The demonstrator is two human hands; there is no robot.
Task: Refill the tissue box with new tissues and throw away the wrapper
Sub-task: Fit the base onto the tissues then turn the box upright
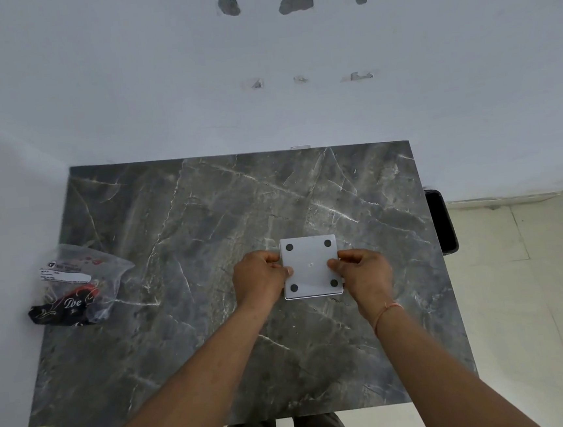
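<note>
Fingers (277, 257) of both hands pinch the upturned tissue box (311, 267) at mid-frame — base up (likely for seating its bottom panel) — wrapper (75, 286) waits far left.

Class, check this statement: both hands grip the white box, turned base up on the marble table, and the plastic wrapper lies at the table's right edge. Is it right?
One error: the head view shows the wrapper at the table's left edge, not the right. The rest stands: the left hand and right hand grip the white box, base up.
</note>
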